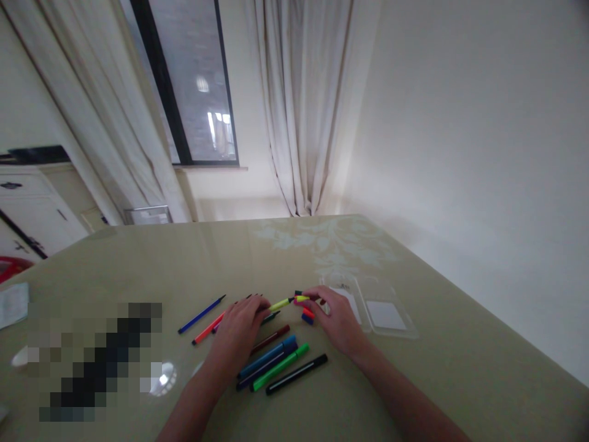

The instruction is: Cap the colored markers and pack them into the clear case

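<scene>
My left hand [239, 328] is closed on the barrel of a yellow marker [279, 304], whose dark tip points right. Between thumb and fingers, my right hand [339, 320] pinches a yellow cap [302, 298] close to that tip; I cannot tell whether they touch. Other loose caps [308, 317], red and blue among them, lie beside the right fingers. An uncapped blue marker [200, 315] and an orange-red marker [207, 329] lie left of my left hand, which partly covers more pens. Nearer to me are a brown marker [271, 339], a bright green marker [280, 368] and a black marker [297, 374].
A clear plastic case [409, 331] lies open behind and right of my right hand. A blurred-out dark object [103, 356] is on the left of the glossy table [202, 258], near a pale sheet [13, 304]. The table meets the wall on the right.
</scene>
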The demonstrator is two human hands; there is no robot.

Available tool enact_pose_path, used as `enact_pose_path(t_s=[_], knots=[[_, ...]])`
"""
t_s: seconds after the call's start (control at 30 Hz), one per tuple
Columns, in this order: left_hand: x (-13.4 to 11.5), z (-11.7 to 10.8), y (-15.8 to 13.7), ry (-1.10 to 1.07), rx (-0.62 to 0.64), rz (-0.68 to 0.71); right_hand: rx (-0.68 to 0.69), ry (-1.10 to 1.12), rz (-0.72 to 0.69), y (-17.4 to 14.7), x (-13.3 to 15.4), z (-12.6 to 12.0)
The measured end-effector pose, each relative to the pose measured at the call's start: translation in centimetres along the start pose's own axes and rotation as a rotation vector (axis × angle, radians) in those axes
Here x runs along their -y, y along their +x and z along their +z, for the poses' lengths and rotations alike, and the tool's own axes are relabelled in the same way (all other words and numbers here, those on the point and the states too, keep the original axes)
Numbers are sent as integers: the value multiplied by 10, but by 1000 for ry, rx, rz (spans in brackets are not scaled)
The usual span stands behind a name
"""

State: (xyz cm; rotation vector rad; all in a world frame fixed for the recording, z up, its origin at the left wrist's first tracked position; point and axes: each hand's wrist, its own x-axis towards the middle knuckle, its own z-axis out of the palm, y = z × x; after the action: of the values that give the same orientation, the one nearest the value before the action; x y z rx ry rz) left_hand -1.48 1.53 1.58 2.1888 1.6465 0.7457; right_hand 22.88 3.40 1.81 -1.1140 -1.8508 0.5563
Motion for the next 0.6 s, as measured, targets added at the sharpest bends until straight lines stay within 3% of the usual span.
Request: enact_pose_path(t_s=[0.27,0.6], knots=[[-2,6,0,-117,-9,55,63,70,-43,-1,-1,0],[-10,15,-2,-254,-39,68,55,223,79,0,-3,-2]])
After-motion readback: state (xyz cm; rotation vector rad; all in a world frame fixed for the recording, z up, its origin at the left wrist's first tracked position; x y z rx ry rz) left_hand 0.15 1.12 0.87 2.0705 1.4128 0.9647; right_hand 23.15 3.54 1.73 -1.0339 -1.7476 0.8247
